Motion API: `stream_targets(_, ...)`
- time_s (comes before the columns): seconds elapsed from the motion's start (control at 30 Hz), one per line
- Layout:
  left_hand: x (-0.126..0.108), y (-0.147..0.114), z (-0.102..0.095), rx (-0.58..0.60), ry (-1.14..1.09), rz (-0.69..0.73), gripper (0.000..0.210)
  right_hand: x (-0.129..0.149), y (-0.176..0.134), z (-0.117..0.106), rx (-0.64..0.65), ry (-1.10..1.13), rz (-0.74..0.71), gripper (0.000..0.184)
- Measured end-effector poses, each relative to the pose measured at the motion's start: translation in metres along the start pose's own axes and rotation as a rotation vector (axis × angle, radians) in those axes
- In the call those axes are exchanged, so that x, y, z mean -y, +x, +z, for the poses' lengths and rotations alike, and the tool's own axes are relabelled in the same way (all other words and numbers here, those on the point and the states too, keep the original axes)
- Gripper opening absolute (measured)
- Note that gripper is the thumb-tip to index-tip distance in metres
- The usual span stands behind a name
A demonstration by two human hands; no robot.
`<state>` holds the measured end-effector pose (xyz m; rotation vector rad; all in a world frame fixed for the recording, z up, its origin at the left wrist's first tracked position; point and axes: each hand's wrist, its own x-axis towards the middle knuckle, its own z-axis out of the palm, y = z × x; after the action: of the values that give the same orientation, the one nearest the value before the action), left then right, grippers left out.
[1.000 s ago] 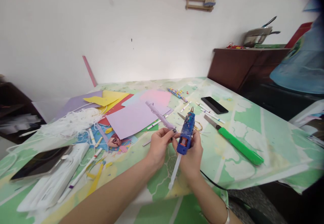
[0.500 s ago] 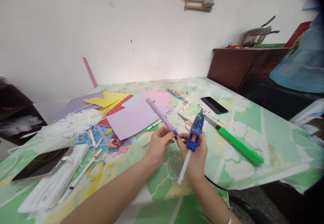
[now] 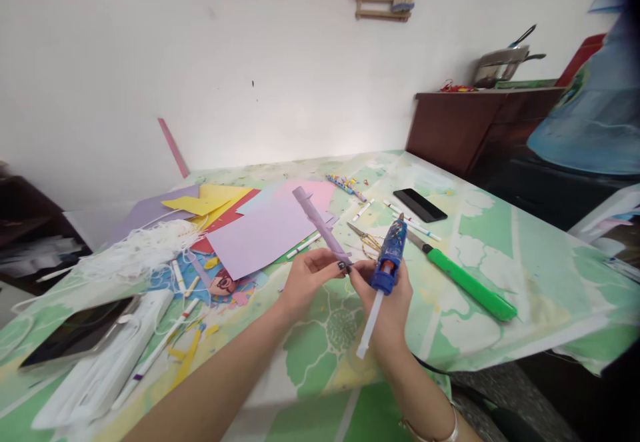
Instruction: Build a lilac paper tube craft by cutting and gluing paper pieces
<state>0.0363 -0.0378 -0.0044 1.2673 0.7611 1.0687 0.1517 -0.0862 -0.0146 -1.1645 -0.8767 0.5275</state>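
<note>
My left hand [image 3: 313,279] is closed around the lower end of a rolled purple paper tube [image 3: 317,222], which tilts up and to the left. In my right hand [image 3: 393,295] sits a blue glue gun [image 3: 393,249], its nozzle pointing away from me and a pale glue stick [image 3: 371,322] poking out of its back. My right thumb and fingertips meet the left ones at the tube's near end; what lies between them is hidden. Beyond the tube lies a flat lilac paper sheet [image 3: 257,239]. Small scissors [image 3: 367,237] rest just left of the glue gun.
A green-handled utility knife [image 3: 470,285] and a black phone [image 3: 420,205] lie to the right. On the left are tangled white string [image 3: 145,249], a second phone [image 3: 80,329], a white power strip [image 3: 110,355] and yellow paper [image 3: 210,202]. Several markers [image 3: 305,245] are scattered about.
The view has shifted slightly. The paper tube has turned a little in my fingers, and the glue gun has moved slightly right. Both hands keep their hold.
</note>
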Motion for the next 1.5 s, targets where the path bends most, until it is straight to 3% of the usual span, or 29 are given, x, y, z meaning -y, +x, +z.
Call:
stream_targets(0.43, 0.000, 0.002, -0.005, 0.036, 0.049, 0.018, 0.019, 0.004, 0.000, -0.001, 0.039, 0.069, 0.034, 0.031)
stream_targets(0.63, 0.001, 0.004, -0.008, -0.003, 0.094, 0.020, 0.015, -0.003, 0.001, -0.001, 0.086, 0.098, 0.021, 0.028)
stream_targets(0.77, -0.001, 0.006, -0.006, 0.008, 0.036, 0.011, 0.016, -0.006, 0.001, -0.001, 0.042, 0.103, 0.022, 0.029)
stream_targets(0.87, -0.003, 0.007, -0.006, -0.018, -0.053, -0.013, 0.016, -0.002, -0.001, -0.008, 0.022, 0.177, 0.100, 0.028)
stream_targets(1.0, -0.005, 0.008, -0.007, -0.047, -0.171, -0.062, 0.015, 0.009, -0.004, -0.028, 0.175, 0.283, 0.146, 0.022)
stream_targets(1.13, -0.005, 0.007, -0.007, -0.040, -0.197, -0.083, 0.013, 0.013, -0.003, -0.039, 0.157, 0.182, 0.190, 0.023)
stream_targets(1.23, -0.004, 0.005, -0.004, 0.003, -0.190, -0.101, 0.013, 0.006, -0.002, -0.035, 0.091, 0.064, 0.138, 0.025)
stream_targets(1.5, -0.002, 0.000, 0.003, 0.063, -0.058, -0.072, 0.015, -0.008, -0.008, -0.021, 0.082, -0.070, -0.041, 0.022)
